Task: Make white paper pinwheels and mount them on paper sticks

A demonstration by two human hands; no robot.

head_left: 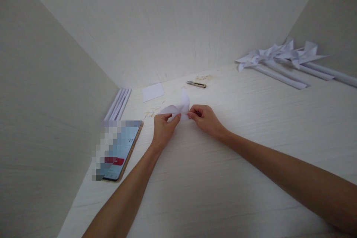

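Both grips pinch the small white folded paper shape, left hand and right hand, just above the pale wooden desk. Pulling too hard could tear the thin paper.

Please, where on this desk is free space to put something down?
Free: the wide desk patch between both forearms, and right of the right hand, below the pinwheels. Crowded: far left, with phone, paper rolls, paper square, cutter and folded paper in the left hand.
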